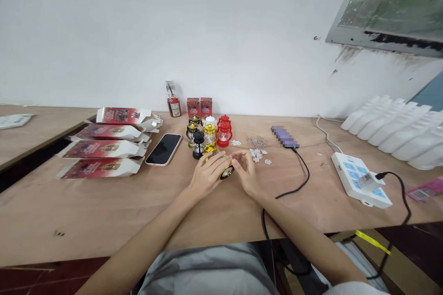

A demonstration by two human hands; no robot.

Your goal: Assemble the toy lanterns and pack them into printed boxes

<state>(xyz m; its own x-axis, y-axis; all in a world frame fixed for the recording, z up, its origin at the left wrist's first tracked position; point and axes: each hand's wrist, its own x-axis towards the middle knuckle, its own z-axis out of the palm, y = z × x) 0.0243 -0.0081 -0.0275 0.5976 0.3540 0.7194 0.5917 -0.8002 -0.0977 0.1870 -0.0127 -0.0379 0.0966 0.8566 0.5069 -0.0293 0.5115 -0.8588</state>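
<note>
My left hand [205,176] is wrapped around a small gold lantern [227,173], tipped on its side so that its dark-rimmed round base faces toward me. At that base is my right hand [246,174], with thumb and fingers curled together; whatever they pinch is too small to make out. Just beyond stand several more miniature lanterns: black [198,145], gold [209,135], white [209,121] and red [224,134]. To the right of them lie small white flat pieces [256,154] and a tangle of thin wire handles [256,142].
Opened red printed boxes [100,149] lie at left beside a phone [164,149]. A bottle [174,105] and two red cartons [206,107] stand by the wall. At right are a cabled, blurred-out device [284,137], a power strip [360,179] and white bottles [394,131].
</note>
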